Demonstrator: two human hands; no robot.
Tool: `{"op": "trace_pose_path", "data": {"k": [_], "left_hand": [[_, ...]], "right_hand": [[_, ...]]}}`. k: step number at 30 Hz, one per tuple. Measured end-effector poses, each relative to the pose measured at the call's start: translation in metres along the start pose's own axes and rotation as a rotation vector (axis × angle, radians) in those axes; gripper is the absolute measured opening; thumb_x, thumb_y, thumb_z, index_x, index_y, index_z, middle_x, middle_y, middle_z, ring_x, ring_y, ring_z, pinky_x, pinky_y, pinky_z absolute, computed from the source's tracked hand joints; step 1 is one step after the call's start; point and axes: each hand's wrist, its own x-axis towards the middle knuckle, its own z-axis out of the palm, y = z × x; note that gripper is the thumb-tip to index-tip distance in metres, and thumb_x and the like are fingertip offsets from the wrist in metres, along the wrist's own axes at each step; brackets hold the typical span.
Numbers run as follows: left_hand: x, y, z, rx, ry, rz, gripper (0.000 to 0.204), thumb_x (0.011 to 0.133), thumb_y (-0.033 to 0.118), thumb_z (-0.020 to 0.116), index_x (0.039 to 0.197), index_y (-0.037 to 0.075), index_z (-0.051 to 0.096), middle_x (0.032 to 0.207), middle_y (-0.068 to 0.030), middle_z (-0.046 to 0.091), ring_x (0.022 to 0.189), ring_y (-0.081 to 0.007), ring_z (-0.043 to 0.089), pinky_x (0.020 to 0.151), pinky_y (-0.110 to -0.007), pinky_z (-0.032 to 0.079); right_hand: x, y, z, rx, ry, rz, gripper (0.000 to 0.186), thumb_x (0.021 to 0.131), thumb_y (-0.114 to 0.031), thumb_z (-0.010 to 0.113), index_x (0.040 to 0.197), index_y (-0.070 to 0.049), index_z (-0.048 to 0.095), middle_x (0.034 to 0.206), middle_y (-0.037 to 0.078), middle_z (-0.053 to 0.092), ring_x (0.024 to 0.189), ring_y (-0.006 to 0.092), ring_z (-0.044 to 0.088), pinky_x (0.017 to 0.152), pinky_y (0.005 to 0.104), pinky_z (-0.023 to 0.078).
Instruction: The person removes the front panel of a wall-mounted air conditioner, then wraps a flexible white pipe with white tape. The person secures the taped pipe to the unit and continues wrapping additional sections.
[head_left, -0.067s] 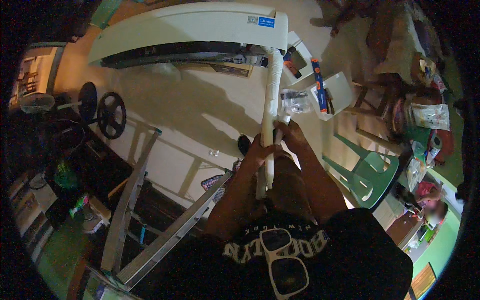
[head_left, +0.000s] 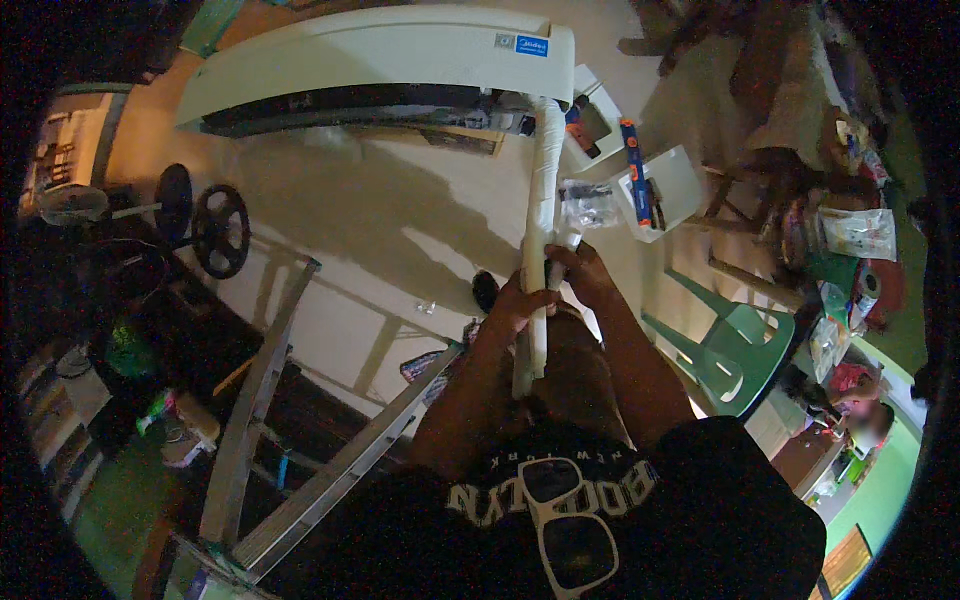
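A white wall air conditioner (head_left: 380, 55) spans the top of the view, with a dark slot along its lower edge. From its right end a pipe bundle (head_left: 545, 180) wrapped in white tape comes down toward me. My left hand (head_left: 520, 303) is closed around the lower part of this bundle, thumb across it. Just right of the bundle, my right hand (head_left: 582, 272) is closed on a white tape roll (head_left: 570, 242), most of which its fingers hide. Below my hands the bundle's pale end (head_left: 540, 360) hangs free.
An aluminium stepladder (head_left: 265, 400) stands at left, near a black wheel-shaped object (head_left: 222, 230). Right of the pipe are an orange-and-blue spirit level (head_left: 637, 175), a plastic bag (head_left: 590, 203) and a green chair (head_left: 745, 345). Another person (head_left: 865, 400) is at far right.
My right hand has shifted slightly rightward with the white tape roll, opening a small gap beside the pipe bundle. My left hand keeps its hold.
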Motion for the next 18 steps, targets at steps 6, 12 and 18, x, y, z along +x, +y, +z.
{"op": "trace_pose_path", "data": {"k": [6, 12, 18], "left_hand": [[-0.008, 0.027, 0.022, 0.082, 0.161, -0.007, 0.048, 0.078, 0.012, 0.081, 0.12, 0.005, 0.06, 0.091, -0.0044, 0.066, 0.081, -0.018, 0.065, 0.073, -0.035, 0.054], [0.004, 0.026, 0.008, 0.277, 0.114, 0.067, 0.067, 0.08, 0.008, 0.079, 0.14, 0.003, 0.048, 0.117, -0.0094, 0.065, 0.106, -0.0209, 0.064, 0.089, -0.037, 0.055], [-0.022, 0.012, 0.013, 0.546, 0.283, 0.352, 0.091, 0.073, 0.012, 0.089, 0.148, 0.004, 0.039, 0.132, -0.0151, 0.06, 0.12, -0.0284, 0.062, 0.1, -0.039, 0.052]], "right_hand": [[0.0, 0.012, 0.009, 0.026, 0.08, -0.093, 0.038, 0.089, -0.015, 0.071, 0.122, -0.001, 0.06, 0.101, 0.01, 0.069, 0.085, 0.0208, 0.067, 0.075, 0.0364, 0.056], [-0.061, 0.002, 0.035, -0.037, 0.163, -0.245, 0.047, 0.082, -0.01, 0.069, 0.126, -0.002, 0.057, 0.105, 0.013, 0.069, 0.095, 0.0253, 0.068, 0.084, 0.0411, 0.056], [-0.058, -0.046, 0.074, -0.918, 0.2, -0.309, 0.063, 0.086, -0.019, 0.071, 0.138, -0.003, 0.039, 0.105, 0.034, 0.068, 0.1, 0.0513, 0.068, 0.087, 0.054, 0.055]]}}
